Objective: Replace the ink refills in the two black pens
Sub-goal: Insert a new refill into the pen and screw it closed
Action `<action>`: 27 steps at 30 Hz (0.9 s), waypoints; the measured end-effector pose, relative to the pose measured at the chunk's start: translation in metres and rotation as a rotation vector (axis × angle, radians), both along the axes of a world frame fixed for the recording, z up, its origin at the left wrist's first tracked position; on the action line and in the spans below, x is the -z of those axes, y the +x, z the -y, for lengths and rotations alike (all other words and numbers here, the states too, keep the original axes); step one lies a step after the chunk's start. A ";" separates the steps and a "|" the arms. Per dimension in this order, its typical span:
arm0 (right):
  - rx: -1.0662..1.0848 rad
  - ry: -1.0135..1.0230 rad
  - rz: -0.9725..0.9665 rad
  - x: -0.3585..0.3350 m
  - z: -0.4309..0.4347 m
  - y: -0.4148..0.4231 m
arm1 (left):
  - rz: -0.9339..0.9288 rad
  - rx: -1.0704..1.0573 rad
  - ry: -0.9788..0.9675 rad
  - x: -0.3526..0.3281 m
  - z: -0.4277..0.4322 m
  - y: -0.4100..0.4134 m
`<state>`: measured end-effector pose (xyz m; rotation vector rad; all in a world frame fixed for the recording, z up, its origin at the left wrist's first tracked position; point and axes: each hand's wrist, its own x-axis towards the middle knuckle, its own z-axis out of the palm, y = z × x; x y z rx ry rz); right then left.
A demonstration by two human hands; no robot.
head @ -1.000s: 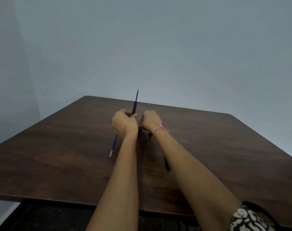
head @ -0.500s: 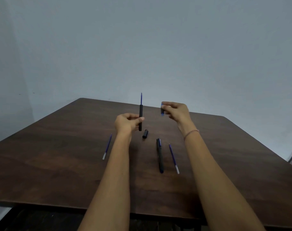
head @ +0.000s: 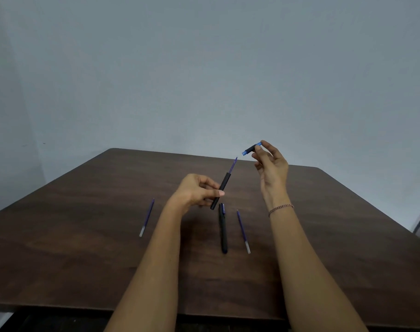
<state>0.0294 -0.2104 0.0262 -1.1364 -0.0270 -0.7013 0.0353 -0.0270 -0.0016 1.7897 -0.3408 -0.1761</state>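
The pen is apart now: where both hands were closed together round it a second ago, the right hand (head: 271, 164) is lifted up and away. The small black-and-blue end piece (head: 251, 149) is pinched between its thumb and a fingertip, the other fingers loosely spread. The black barrel (head: 220, 192) is gripped low in the left hand (head: 195, 192), between thumb and curled fingers. It is tilted now, its top leaned toward the right hand, where half a second ago it was held upright. A blue refill (head: 234, 165) is seen standing out of the barrel's upper end, below and to the left of the pinched piece and clear of it. Just beneath the left hand, on the brown table (head: 84, 236), the second black pen (head: 223, 230) is left whole. A spare refill (head: 243, 231) lies just beside it, under the right wrist, and a second spare refill (head: 146, 218) lies out beyond the left hand's outer side. The first pen is judged opened, its refill exposed for the swap; whether that refill is old or new cannot be told. The second pen is not yet begun.
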 end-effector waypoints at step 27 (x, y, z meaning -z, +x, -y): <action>0.030 -0.213 -0.039 -0.003 -0.002 0.001 | 0.026 -0.019 0.036 0.001 0.003 0.003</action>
